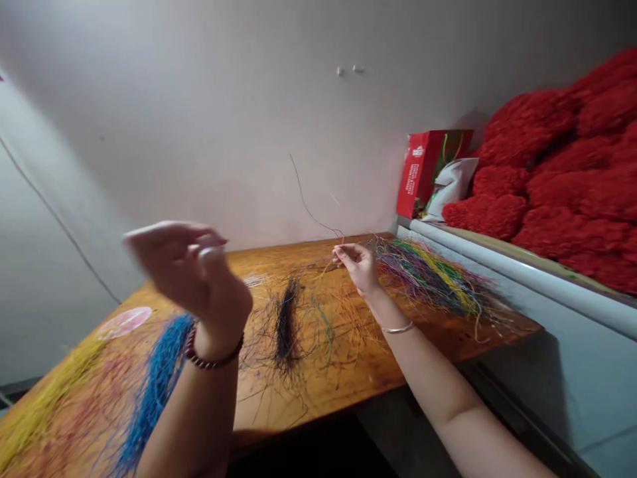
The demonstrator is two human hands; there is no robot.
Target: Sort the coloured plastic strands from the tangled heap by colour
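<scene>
My left hand (194, 272) is raised above the left half of the wooden table, slightly blurred, with some fingers stretched out to the left and others bent. Nothing shows in it. Above the table's far right part, my right hand (359, 265) pinches thin strings between thumb and fingertips. From the pinch, a dark string (309, 210) curves up and left through the air. An orange-yellow string (326, 269) hangs below the same fingertips. Black strings (286, 325) lie in a bundle between the hands, beside loose green strings (326, 325) and orange strings (353, 315).
Blue strings (156, 385), yellow strings (54, 392) and reddish strings (94, 405) cover the table's left side. Mixed coloured strings (428, 269) lie at the right. Beyond the table edge stand a red box (415, 172), a white bag (450, 186) and red fluffy bundles (572, 172).
</scene>
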